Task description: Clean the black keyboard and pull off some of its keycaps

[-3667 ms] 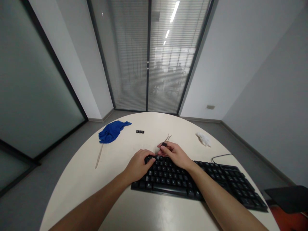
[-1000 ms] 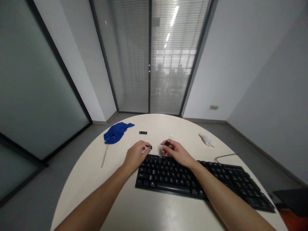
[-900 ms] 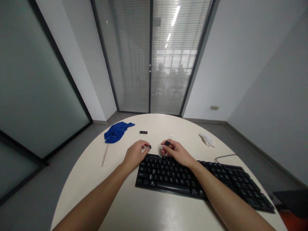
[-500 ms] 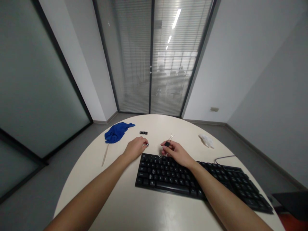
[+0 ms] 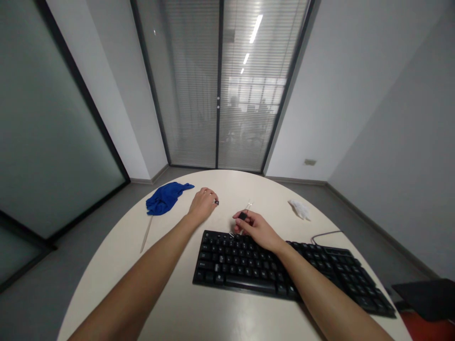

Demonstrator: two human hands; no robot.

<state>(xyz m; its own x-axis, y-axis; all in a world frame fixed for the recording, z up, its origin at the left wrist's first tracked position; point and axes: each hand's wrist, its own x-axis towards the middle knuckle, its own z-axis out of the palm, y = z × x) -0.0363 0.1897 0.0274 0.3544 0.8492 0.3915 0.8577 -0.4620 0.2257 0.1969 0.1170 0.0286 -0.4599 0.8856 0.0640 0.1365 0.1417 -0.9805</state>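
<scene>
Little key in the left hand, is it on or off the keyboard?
Off: the left hand holds the key beyond the keyboard.

Pretty plain little office room. Straight ahead there's a tall glazed front with a dark frame [image 5: 219, 57] and slatted blinds [image 5: 192, 128] across it, and some blurry shapes showing in the right half. A row of bright light strips [image 5: 256, 28] shows up in that right pane too. Off to the left is a big frosted glass panel [image 5: 50, 118] with black trim, then a pale stretch of wall [image 5: 124, 104]. The right wall [image 5: 355, 85] is greyish white with a small plate [image 5: 310, 162] low down. Grey floor [image 5: 92, 215], grey baseboard [image 5: 295, 180]. The worktop [image 5: 103, 270] is cream with a rounded edge, kinda shiny near the front. Bottom right there's something black [image 5: 428, 298] over something red [image 5: 426, 327], both cut off, so can't tell what they are.
</scene>
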